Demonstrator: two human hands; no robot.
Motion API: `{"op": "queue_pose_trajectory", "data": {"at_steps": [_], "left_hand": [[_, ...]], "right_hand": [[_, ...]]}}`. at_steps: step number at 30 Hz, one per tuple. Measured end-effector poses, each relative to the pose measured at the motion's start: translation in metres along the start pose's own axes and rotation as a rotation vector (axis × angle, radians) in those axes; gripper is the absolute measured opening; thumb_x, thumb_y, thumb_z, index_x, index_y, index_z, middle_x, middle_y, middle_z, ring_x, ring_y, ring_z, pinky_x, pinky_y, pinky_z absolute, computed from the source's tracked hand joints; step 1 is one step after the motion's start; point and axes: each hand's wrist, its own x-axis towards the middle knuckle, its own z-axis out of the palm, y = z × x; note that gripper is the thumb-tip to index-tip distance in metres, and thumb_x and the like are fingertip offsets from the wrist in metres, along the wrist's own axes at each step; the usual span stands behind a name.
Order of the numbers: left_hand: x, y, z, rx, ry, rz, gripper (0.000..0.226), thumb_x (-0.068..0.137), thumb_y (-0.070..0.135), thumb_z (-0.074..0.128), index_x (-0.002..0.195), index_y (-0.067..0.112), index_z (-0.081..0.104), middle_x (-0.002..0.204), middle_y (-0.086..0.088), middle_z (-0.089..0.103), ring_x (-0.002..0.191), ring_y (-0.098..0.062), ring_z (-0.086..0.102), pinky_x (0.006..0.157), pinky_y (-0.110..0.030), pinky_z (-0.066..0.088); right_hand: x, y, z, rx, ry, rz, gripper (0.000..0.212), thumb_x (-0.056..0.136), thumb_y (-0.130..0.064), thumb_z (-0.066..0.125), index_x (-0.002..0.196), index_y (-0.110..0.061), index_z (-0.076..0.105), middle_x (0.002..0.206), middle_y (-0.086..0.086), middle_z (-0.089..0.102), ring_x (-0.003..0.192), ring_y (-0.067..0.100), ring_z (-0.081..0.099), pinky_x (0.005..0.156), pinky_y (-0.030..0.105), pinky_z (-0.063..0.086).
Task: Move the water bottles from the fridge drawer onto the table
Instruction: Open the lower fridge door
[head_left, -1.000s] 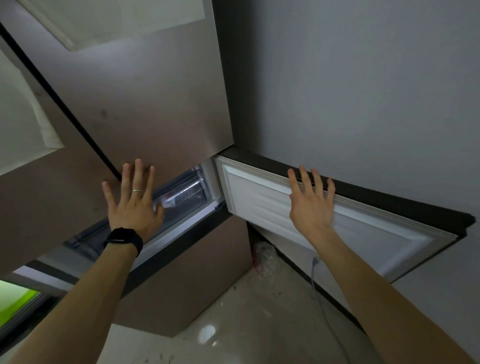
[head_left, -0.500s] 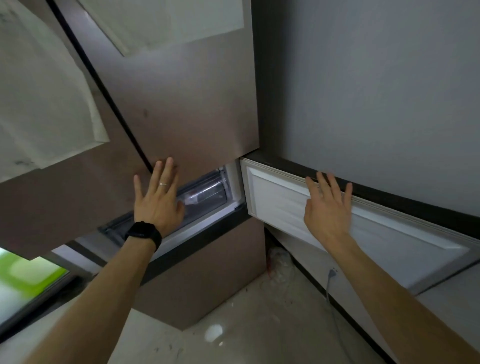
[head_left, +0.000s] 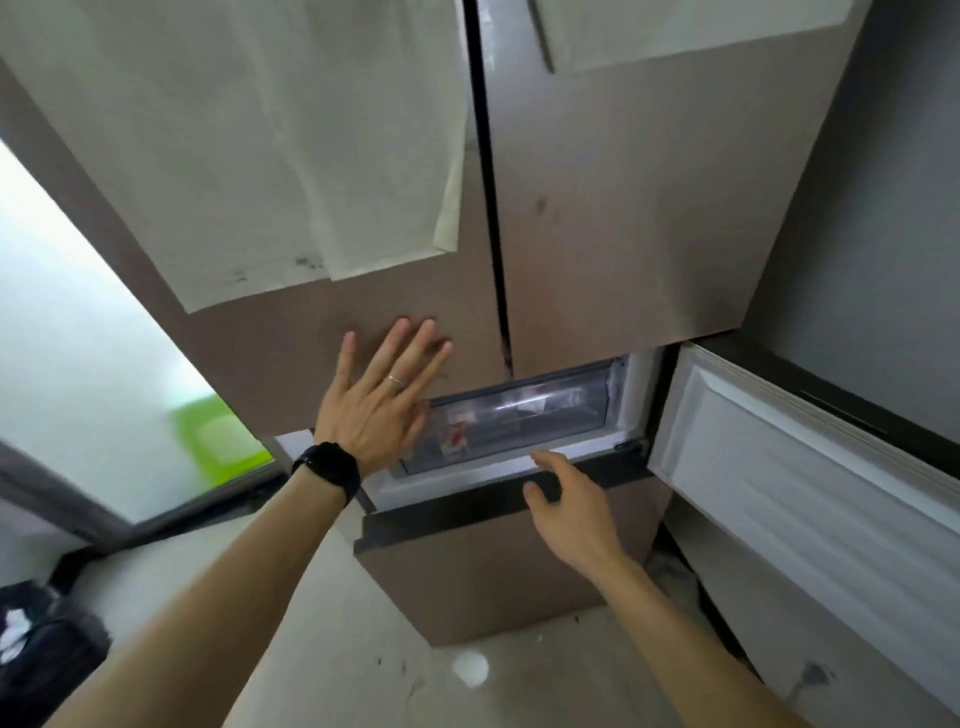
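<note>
Bronze-brown metal fridge fills the view from 10 to 2 o'clock: upper left door (head_left: 291, 332) and upper right door (head_left: 623, 234), each partly covered by a loose white film sheet (head_left: 260, 156).

Task item: the water bottles (head_left: 524, 408) are inside the clear plastic fridge drawer (head_left: 582, 423), just right of centre, under the upper doors. Through the drawer front they show as blurred clear plastic shapes. A white-and-red label (head_left: 457, 434) sits at the drawer's left end. The number of bottles cannot be told, and none is in a hand.

Containers: the drawer sits in its recess, front closed. The white-lined lower door (head_left: 805, 493) is swung open toward 3 to 4 o'clock. Below the drawer a black strip (head_left: 457, 512) tops a brown lower front panel (head_left: 493, 571).

Left hand (head_left: 376, 410): at centre, fingers straight and fanned wide, holding nothing. A thin ring is on one finger and a black watch (head_left: 327, 465) on the wrist. The fingertips lie over the bottom of the upper left door and the heel covers the drawer's left end. Contact cannot be told.

Right hand (head_left: 569, 504): at 5 o'clock of the drawer, over the black strip. Fingers are loosely extended with the thumb apart, holding nothing, and the forefinger tip reaches the white ledge under the drawer.

Surroundings: a frosted window (head_left: 78, 338) at 9 o'clock, a pale scuffed floor (head_left: 363, 649) at 6, a grey wall (head_left: 883, 208) at 2.
</note>
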Motion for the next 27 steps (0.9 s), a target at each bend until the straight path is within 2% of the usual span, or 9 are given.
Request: {"op": "queue_pose_trajectory", "data": {"at_steps": [4,6,9,11,15,18,20,23,27], "left_hand": [[-0.001,-0.01,0.029,0.077,0.149,0.043,0.061,0.103,0.045,0.034,0.16,0.031,0.017,0.167,0.003,0.01,0.154,-0.019,0.001,0.119,-0.058,-0.003],[0.0,-0.012,0.04,0.101,0.232,0.041,0.059,0.104,0.046,0.033,0.159,0.033,0.019,0.165,0.004,0.01,0.154,-0.017,-0.004,0.119,-0.056,-0.006],[0.001,-0.012,0.052,0.106,0.263,0.06,0.062,0.104,0.048,0.031,0.16,0.032,0.009,0.166,0.004,0.001,0.152,-0.018,-0.016,0.117,-0.055,-0.015],[0.001,-0.011,0.057,0.126,0.292,0.056,0.064,0.104,0.048,0.032,0.16,0.032,0.007,0.168,0.003,0.003,0.151,-0.018,-0.016,0.117,-0.056,-0.015],[0.002,-0.01,0.059,0.163,0.337,0.044,0.062,0.103,0.048,0.033,0.16,0.031,0.015,0.163,0.002,0.002,0.15,-0.021,-0.005,0.116,-0.055,-0.017],[0.002,-0.007,0.058,0.158,0.347,0.036,0.06,0.103,0.046,0.033,0.159,0.03,0.02,0.164,0.001,0.013,0.149,-0.025,0.004,0.116,-0.054,-0.017],[0.002,-0.007,0.058,0.151,0.338,0.032,0.06,0.103,0.046,0.034,0.159,0.029,0.02,0.165,-0.001,0.023,0.153,-0.025,0.008,0.117,-0.055,-0.015],[0.002,-0.005,0.058,0.168,0.344,0.021,0.06,0.102,0.045,0.033,0.159,0.029,0.021,0.166,0.0,0.019,0.152,-0.024,0.012,0.117,-0.055,-0.015],[0.001,-0.006,0.061,0.172,0.352,0.008,0.062,0.101,0.046,0.035,0.159,0.03,0.02,0.165,0.001,0.015,0.15,-0.022,0.009,0.117,-0.055,-0.013]], "right_hand": [[0.07,-0.001,0.048,0.406,0.004,0.191,0.027,0.099,-0.022,0.059,0.125,-0.029,0.056,0.124,-0.006,0.063,0.119,0.016,0.058,0.1,0.029,0.044],[0.103,0.002,0.068,0.575,0.015,0.267,0.02,0.1,-0.02,0.057,0.118,-0.028,0.058,0.122,0.001,0.064,0.114,0.02,0.06,0.102,0.037,0.047],[0.142,0.002,0.089,0.936,0.045,0.392,0.012,0.101,-0.014,0.053,0.101,-0.022,0.061,0.104,0.007,0.067,0.094,0.02,0.066,0.079,0.035,0.052],[0.161,0.003,0.097,1.139,0.085,0.469,0.011,0.101,-0.017,0.051,0.105,-0.016,0.062,0.099,0.007,0.067,0.091,0.022,0.066,0.07,0.034,0.05],[0.182,0.014,0.111,1.299,0.129,0.472,0.016,0.098,-0.027,0.057,0.109,-0.016,0.062,0.107,0.011,0.066,0.098,0.027,0.065,0.081,0.038,0.054],[0.189,0.018,0.11,1.448,0.125,0.404,0.022,0.093,-0.028,0.061,0.109,-0.014,0.066,0.109,0.013,0.07,0.099,0.028,0.068,0.094,0.04,0.054],[0.188,0.02,0.105,1.514,0.063,0.362,0.029,0.089,-0.035,0.067,0.11,-0.014,0.067,0.109,0.012,0.072,0.103,0.028,0.068,0.098,0.04,0.052],[0.186,0.025,0.104,1.374,-0.003,0.323,0.042,0.08,-0.048,0.075,0.107,-0.017,0.069,0.105,0.007,0.074,0.098,0.022,0.067,0.094,0.036,0.049],[0.196,0.014,0.108,1.033,0.108,0.407,0.049,0.076,-0.056,0.078,0.096,-0.013,0.067,0.079,0.001,0.07,0.054,0.009,0.046,0.058,0.026,0.039]]}}
